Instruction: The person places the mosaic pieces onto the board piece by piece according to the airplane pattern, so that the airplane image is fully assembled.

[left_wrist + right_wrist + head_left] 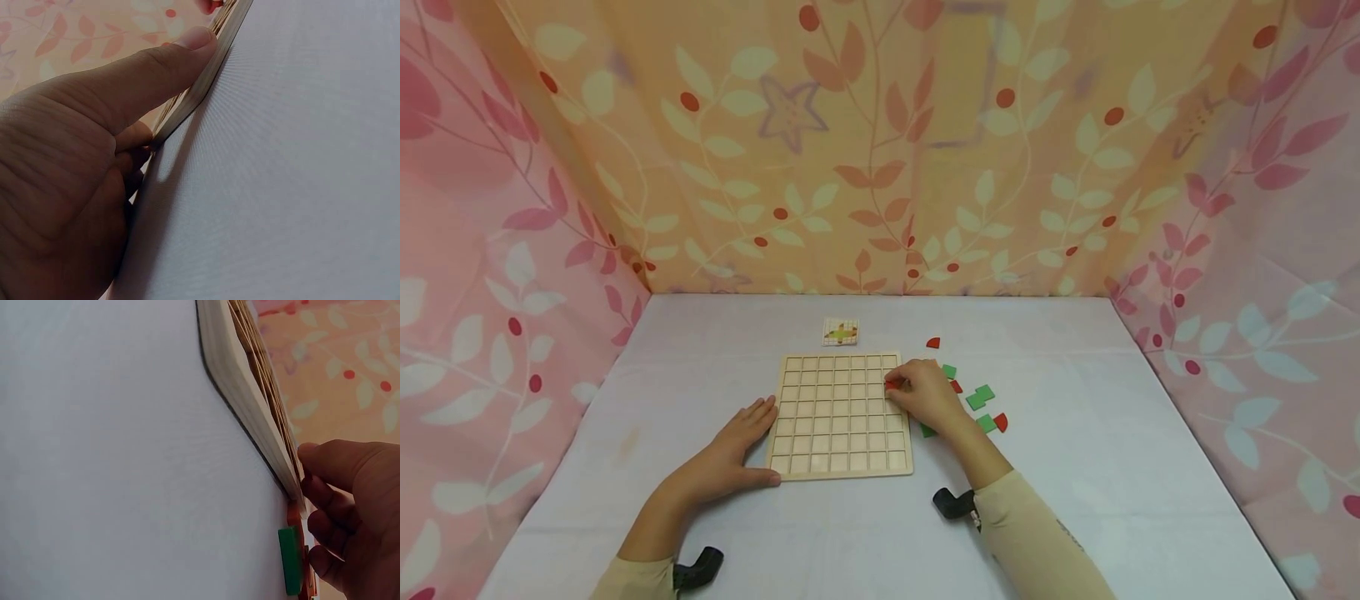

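A square wooden grid board [839,409] lies on the table. My left hand [724,457] rests against its left side, fingers straight along the edge and thumb at the front left corner; in the left wrist view the thumb [159,72] presses on the rim. Over the board's right edge, my right hand [931,396] pinches a small red piece [892,385] between thumb and fingertips, low above the upper right cells. The piece is mostly covered by the fingers. Beneath and beside this hand lie green squares [984,392], one green piece [289,559] showing near the fingers in the right wrist view.
Behind the board lies a small pattern card [840,332] with a green, red and yellow figure. A red quarter-circle piece [933,342] lies near the board's far right corner, another red piece [1001,422] further right. Patterned cloth walls [880,167] surround the white table [1075,467].
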Demonstrator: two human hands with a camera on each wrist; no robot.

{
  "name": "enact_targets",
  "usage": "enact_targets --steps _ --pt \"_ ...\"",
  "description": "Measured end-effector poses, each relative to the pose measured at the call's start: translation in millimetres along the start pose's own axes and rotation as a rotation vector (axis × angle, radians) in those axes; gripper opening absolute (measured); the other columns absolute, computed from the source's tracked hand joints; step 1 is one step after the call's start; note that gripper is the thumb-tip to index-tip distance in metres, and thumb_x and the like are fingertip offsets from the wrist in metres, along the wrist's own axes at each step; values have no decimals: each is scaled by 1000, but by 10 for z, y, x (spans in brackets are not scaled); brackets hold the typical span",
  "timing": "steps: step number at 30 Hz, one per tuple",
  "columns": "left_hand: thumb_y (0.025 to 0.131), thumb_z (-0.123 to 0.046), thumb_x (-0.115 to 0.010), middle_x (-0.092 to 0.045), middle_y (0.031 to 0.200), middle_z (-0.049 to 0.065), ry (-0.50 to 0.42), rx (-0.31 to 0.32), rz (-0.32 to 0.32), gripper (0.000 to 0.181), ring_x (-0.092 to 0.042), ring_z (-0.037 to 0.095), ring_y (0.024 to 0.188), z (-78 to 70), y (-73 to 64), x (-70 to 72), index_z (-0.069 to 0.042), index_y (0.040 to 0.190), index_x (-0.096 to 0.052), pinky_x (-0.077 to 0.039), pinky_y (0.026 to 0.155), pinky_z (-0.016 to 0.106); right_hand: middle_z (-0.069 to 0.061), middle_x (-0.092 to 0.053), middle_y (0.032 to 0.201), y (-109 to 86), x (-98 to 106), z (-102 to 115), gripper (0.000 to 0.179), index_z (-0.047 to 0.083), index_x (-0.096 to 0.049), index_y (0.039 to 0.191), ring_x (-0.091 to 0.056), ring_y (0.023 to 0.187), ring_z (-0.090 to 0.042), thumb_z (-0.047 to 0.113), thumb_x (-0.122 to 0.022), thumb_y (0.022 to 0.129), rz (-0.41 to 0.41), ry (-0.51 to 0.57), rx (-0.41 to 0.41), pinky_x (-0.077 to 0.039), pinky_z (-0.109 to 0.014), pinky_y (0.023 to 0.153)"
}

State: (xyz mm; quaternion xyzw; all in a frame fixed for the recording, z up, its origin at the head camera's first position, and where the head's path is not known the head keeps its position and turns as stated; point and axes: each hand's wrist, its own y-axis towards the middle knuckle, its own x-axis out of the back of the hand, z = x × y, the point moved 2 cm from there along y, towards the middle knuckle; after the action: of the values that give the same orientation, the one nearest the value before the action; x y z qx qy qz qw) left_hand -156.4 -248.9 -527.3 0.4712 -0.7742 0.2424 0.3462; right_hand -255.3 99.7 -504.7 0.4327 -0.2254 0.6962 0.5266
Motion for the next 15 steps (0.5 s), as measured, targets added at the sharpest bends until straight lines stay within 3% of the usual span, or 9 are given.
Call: enact_targets --steps 8,15 --pt "73 -57 -85 -15 172 5 3 12 5 118 -7 33 160 3 0 -13 -4 162 -26 1 129 38 3 -73 102 6 -45 0 20 20 -81 106 -64 97 -17 27 -82 87 2 -70 26 -47 -39 97" --pt "74 -58 -85 -15 172 4 6 16 4 118 -7 32 160 3 2 -10 -5 162 -26 0 129 40 2 -73 102 9 0 71 20 19 -81 106 -64 99 -19 26 -82 87 20 -105 16 -47 -39 97"
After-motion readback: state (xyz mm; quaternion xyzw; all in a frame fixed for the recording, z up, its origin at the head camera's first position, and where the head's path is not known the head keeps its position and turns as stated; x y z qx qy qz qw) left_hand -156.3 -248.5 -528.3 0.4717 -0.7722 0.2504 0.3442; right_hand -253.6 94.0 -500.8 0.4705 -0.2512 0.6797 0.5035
